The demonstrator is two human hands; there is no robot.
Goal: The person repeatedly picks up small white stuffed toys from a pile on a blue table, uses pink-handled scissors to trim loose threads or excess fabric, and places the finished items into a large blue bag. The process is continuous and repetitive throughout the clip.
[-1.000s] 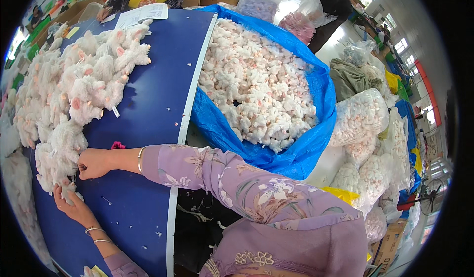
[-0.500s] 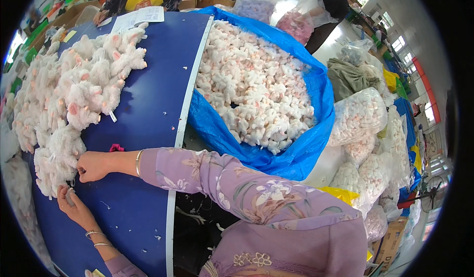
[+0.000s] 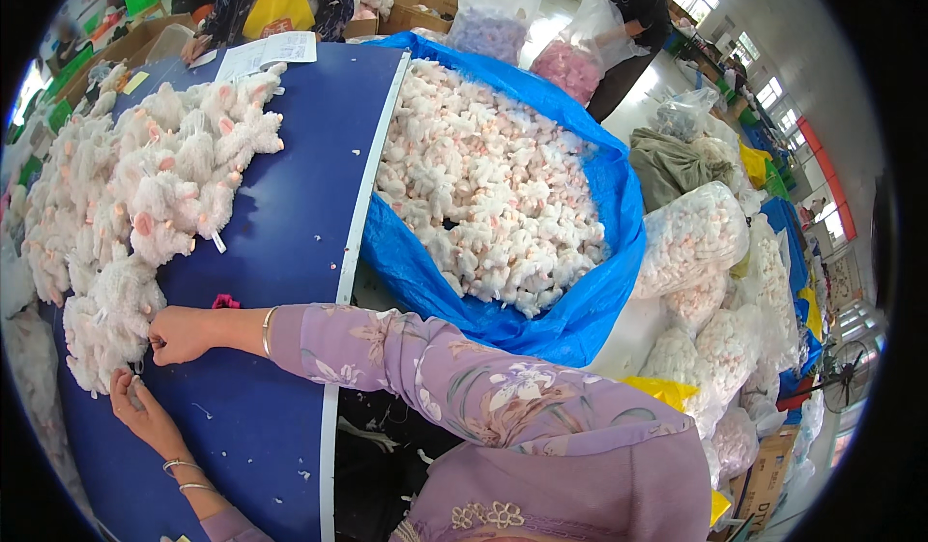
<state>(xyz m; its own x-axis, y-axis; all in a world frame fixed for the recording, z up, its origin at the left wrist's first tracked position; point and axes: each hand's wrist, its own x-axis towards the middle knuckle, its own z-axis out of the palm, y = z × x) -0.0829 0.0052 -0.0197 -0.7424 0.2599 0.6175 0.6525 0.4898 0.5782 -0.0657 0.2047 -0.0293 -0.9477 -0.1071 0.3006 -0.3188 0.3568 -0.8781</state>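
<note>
White fluffy plush toys (image 3: 145, 170) with pink ears are heaped on the left half of the blue table (image 3: 280, 223). At the near end of the heap lies one plush toy (image 3: 108, 322), with both hands against its right and lower edge. My right hand (image 3: 182, 336) is closed in a pinch beside it; what its fingers hold is hidden. Just below, my left hand (image 3: 147, 414) has its thumb and fingers curled together at the toy's lower edge, around something pale and too small to name. A thin pale loop shows between the two hands.
A small dark pink item (image 3: 226, 301) lies beyond my right wrist. Right of the table stands a blue sack (image 3: 619, 252) full of white plush pieces. Filled clear bags (image 3: 698, 237) are piled farther right. Across the table, a person in a yellow apron (image 3: 275, 5) sits by papers (image 3: 266, 54).
The whole view has shifted slightly, with the table and sack sitting a little lower. Both hands stay at the same plush toy with nearly the same grip.
</note>
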